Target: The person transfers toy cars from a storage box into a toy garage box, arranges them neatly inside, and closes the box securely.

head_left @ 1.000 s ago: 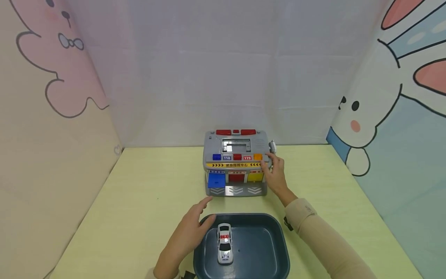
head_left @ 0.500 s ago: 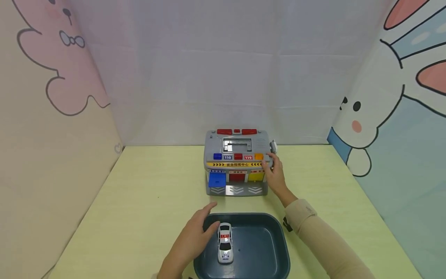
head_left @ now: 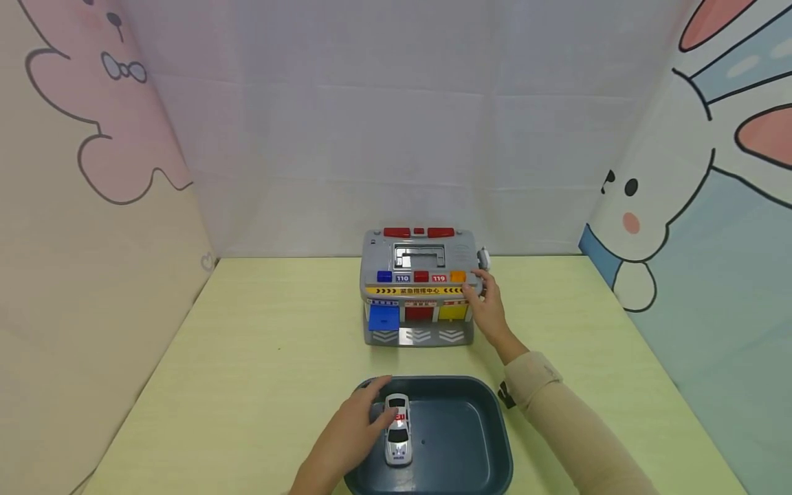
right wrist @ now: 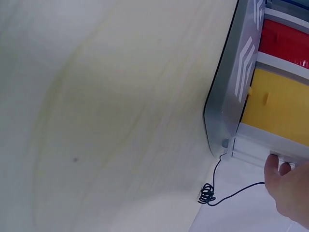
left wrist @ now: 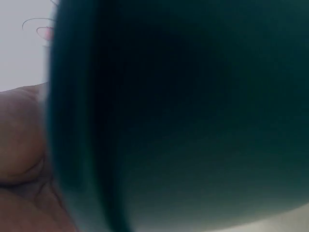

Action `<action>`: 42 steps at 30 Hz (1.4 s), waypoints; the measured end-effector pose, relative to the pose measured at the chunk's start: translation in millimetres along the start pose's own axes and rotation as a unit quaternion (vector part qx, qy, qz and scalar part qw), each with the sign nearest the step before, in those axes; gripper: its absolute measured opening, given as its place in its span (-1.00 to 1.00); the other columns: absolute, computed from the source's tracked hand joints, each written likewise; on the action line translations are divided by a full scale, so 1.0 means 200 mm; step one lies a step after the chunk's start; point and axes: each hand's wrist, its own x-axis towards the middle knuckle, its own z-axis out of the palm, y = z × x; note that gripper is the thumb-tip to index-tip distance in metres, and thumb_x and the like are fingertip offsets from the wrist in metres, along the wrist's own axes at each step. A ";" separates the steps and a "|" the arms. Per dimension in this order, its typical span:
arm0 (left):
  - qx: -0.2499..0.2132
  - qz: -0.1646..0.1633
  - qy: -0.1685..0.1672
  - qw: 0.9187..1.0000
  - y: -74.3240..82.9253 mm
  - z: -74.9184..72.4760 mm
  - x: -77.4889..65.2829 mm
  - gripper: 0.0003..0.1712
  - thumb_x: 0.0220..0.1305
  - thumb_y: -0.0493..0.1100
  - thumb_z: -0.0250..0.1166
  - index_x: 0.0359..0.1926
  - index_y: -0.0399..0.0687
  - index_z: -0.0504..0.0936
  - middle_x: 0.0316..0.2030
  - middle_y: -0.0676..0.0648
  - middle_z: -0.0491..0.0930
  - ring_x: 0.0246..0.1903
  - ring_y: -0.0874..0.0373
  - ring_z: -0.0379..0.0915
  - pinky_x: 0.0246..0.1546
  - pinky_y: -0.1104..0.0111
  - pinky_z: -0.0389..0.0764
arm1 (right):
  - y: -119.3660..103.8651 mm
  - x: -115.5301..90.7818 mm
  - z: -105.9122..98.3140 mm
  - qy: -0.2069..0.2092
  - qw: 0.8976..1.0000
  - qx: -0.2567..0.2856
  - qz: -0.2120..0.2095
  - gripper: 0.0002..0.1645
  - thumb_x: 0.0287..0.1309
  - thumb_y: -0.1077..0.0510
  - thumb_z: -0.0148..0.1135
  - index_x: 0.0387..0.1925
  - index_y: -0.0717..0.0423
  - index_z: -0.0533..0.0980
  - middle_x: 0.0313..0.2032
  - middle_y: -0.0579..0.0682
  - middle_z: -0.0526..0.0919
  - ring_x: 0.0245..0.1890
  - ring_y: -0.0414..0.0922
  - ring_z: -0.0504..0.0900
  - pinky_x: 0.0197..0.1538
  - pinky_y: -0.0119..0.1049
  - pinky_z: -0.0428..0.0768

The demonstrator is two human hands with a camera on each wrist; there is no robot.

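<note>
A silver toy police car (head_left: 398,440) lies in a dark blue-green tray (head_left: 460,440). My left hand (head_left: 348,430) reaches over the tray's left rim, its thumb over the car's left side and its fingers loosely bent beyond. Whether the thumb touches the car, I cannot tell. In the left wrist view the tray wall (left wrist: 193,121) covers nearly everything. Behind the tray stands a grey toy garage (head_left: 419,289) with blue, red and yellow doors; the blue door (head_left: 384,318) is raised. My right hand (head_left: 491,313) holds the garage's right front corner, thumb in front and fingers along the side.
A white part like a phone handset (head_left: 484,259) sits on the garage's right side. A thin black coiled cord (right wrist: 207,193) lies beside the garage. Pale curtain and cartoon-printed walls enclose the yellow-green table (head_left: 278,385).
My left hand has moved right and toward me, from the tray's left far corner to over the toy car. The right hand stays at the garage.
</note>
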 end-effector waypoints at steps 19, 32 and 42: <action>0.042 0.003 -0.025 0.999 -0.05 0.15 0.02 -0.28 0.09 -0.16 0.49 0.27 -0.17 0.43 -0.01 -0.30 0.55 -0.09 -0.15 0.51 -0.16 -0.08 0.57 | -0.03 -0.01 0.00 0.001 1.000 0.010 0.017 -0.43 0.43 0.05 0.05 0.34 0.12 0.17 0.17 0.21 0.22 -0.04 0.03 0.32 -0.06 -0.13 0.38; 0.065 -0.024 -0.015 0.997 -0.06 0.22 0.04 -0.29 0.10 -0.20 0.47 0.26 -0.24 0.42 0.01 -0.47 0.45 -0.09 -0.32 0.52 -0.11 -0.18 0.51 | -0.03 -0.01 0.00 -0.003 1.000 0.016 0.015 -0.42 0.43 0.06 0.05 0.35 0.13 0.16 0.16 0.20 0.24 -0.04 0.03 0.32 -0.06 -0.14 0.37; 0.066 -0.003 -0.023 0.998 -0.08 0.24 0.03 -0.30 0.19 -0.19 0.39 0.32 -0.21 0.36 -0.08 -0.54 0.44 -0.17 -0.40 0.53 -0.17 -0.22 0.51 | -0.03 -0.01 0.00 0.005 1.000 0.013 0.015 -0.43 0.42 0.05 0.07 0.34 0.12 0.18 0.16 0.19 0.24 -0.06 0.02 0.32 -0.07 -0.15 0.36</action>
